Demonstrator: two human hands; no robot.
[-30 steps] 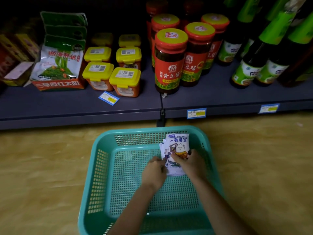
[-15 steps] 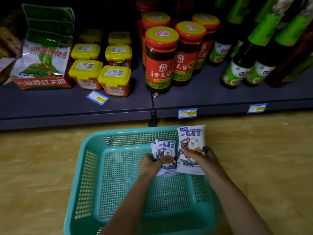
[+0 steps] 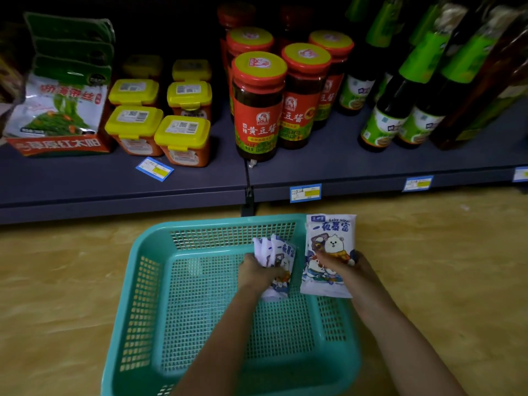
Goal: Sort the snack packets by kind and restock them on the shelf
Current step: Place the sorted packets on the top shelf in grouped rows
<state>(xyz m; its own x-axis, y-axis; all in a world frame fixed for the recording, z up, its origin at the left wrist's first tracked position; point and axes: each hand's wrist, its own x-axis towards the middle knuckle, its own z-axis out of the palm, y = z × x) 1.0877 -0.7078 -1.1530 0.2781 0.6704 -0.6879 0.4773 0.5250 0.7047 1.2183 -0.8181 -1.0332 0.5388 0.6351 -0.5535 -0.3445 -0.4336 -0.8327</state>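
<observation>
Teal plastic basket (image 3: pixel 143 295) stands on the yellowish floor (image 3: pixel 57 281) in front of the dark shelf (image 3: pixel 114 190). The left hand (image 3: pixel 258 271) grips a small bunch of white packets (image 3: pixel 278 252) inside the basket, near its far wall. The right hand (image 3: pixel 345 264) holds a single white packet (image 3: pixel 328 244) with a cartoon bear, upright over the far right corner of the basket. The two hands are apart, just beside each other. On the shelf stand red jars (image 3: pixel 257 110), tubs with yellow lids (image 3: pixel 183 138) and green bottles (image 3: pixel 400 110)
</observation>
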